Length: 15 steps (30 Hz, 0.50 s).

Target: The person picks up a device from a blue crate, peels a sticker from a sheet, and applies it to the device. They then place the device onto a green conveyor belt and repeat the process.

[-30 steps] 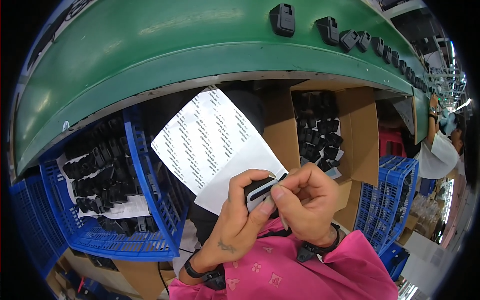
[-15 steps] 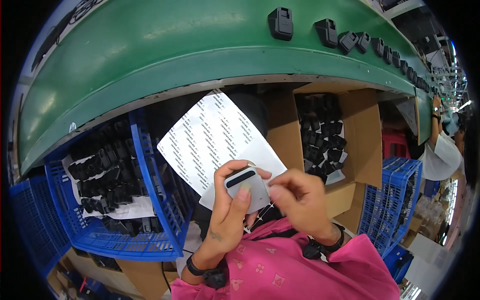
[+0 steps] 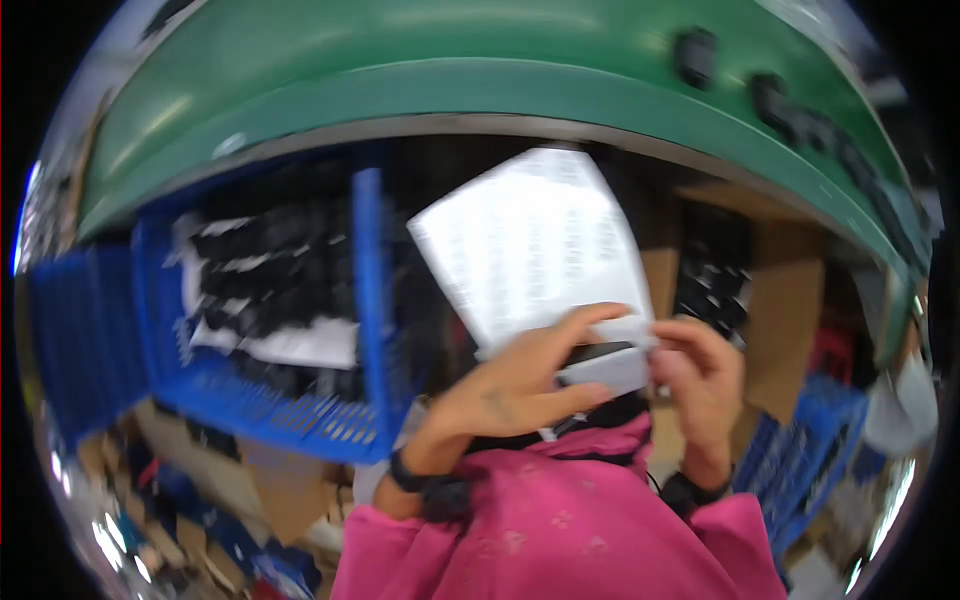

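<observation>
My left hand (image 3: pixel 505 385) is wrapped round a small light grey, flat device (image 3: pixel 610 370) with a black strip across its face. The thumb lies along the near side and the fingers pass over the far side. At the device's right edge, the thumb and fingertips of my right hand (image 3: pixel 705 380) are pinched together. What they hold, if anything, is blurred and hidden. Just beyond both hands lies a white sheet (image 3: pixel 535 240) with rows of dark print, its near edge partly behind my fingers.
A blue crate (image 3: pixel 370 300) holding black parts and white paper stands to the left. On the right is a cardboard box (image 3: pixel 790 310) with more black parts, beside another blue crate (image 3: pixel 805 450). The green bench (image 3: pixel 430 90) spans the far side, bearing several black blocks (image 3: pixel 695 57).
The whole view has swung, and the picture is now smeared. The device has tilted in my left hand, and my right hand's fingers have come up against its right edge.
</observation>
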### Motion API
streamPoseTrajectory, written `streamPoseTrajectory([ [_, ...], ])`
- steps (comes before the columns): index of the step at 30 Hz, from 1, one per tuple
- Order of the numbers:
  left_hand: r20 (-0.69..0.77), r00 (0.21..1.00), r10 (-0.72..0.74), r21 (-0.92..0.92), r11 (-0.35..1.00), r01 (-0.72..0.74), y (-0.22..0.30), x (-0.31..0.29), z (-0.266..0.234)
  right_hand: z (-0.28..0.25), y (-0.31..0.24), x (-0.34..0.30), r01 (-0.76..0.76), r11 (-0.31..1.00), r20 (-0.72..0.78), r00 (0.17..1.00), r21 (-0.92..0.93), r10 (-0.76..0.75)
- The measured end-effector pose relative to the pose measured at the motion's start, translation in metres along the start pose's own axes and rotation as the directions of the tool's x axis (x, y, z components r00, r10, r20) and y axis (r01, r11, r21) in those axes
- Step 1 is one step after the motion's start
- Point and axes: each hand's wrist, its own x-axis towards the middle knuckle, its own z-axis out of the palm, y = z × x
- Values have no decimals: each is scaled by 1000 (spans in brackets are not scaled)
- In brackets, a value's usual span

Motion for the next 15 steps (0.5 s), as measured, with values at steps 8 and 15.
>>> streamPoseTrajectory([
  [8, -623, 752, 215, 379, 924, 50, -32, -107, -41, -6, 52, -16, -12, 990, -24, 1000, -142, 9],
  [15, -835, 535, 127, 411, 791, 453, -81, -166, -102, 2, 51, -8, -10, 983, 3, 1000, -182, 11],
])
